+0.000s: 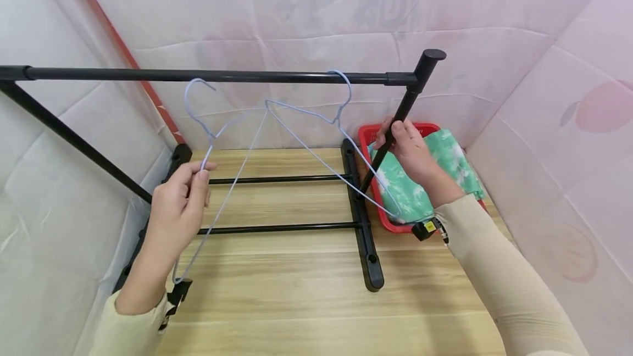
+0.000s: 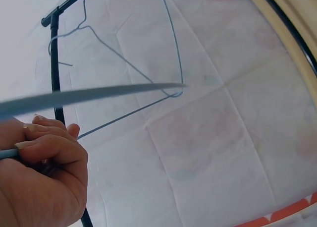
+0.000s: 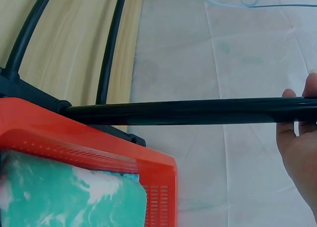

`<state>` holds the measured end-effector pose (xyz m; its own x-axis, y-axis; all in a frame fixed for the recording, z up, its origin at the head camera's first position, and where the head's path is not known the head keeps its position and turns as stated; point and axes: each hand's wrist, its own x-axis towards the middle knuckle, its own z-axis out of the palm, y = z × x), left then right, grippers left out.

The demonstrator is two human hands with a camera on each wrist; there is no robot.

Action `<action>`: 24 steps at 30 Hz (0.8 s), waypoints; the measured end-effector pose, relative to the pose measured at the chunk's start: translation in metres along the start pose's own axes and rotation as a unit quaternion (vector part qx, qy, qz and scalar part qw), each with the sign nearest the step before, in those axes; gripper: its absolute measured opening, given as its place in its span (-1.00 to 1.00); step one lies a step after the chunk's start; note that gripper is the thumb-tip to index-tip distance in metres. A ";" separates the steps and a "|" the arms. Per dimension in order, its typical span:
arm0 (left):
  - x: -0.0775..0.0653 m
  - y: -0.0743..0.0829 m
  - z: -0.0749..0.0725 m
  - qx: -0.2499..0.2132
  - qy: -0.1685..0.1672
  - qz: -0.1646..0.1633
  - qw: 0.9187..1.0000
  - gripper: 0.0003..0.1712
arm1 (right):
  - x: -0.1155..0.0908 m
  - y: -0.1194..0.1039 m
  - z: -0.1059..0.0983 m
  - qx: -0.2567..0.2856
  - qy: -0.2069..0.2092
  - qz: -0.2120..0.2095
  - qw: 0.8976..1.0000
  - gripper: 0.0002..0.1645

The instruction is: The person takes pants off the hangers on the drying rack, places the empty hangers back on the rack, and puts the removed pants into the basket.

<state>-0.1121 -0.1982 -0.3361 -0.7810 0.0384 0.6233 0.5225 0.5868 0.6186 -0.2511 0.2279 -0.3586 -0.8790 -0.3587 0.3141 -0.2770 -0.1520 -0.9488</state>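
Observation:
My left hand (image 1: 175, 210) pinches a thin light-blue wire hanger (image 1: 211, 142) just below its hook. That hook overlaps the black top rail (image 1: 277, 76) in the head view; whether it touches the rail I cannot tell. A second blue wire hanger (image 1: 338, 118) hangs by its hook from the rail, farther right. With fingers and thumb around it, my right hand (image 1: 412, 150) grips the rack's right black post (image 1: 406, 104). The right wrist view shows that post (image 3: 198, 112) from the side, with the hand (image 3: 302, 152) at its far end.
A red basket (image 1: 365, 136) holding folded green-and-white cloth (image 1: 447, 153) stands right of the rack's foot (image 1: 371, 265). Two black lower bars (image 1: 292, 228) cross above the wooden tabletop (image 1: 287, 295). Pale sheeting (image 1: 316, 10) encloses the back and sides.

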 end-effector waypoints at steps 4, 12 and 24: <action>0.007 0.000 -0.002 -0.012 0.003 -0.001 1.000 -0.76 | 0.001 0.003 0.000 -0.012 0.003 0.000 1.000 -0.80; 0.008 0.003 -0.004 -0.006 0.016 -0.004 1.000 -0.76 | 0.002 0.007 0.001 -0.001 0.000 -0.010 1.000 -0.81; 0.031 -0.005 0.009 -0.038 0.017 -0.035 0.999 -0.73 | 0.004 0.011 0.001 -0.008 0.008 -0.008 1.000 -0.81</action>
<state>-0.1419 -0.1922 -0.3246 -0.8053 -0.0282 0.5921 0.4928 0.5234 0.6951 -0.2571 0.2238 -0.3676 -0.8807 -0.3417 0.3282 -0.2963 -0.1432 -0.9443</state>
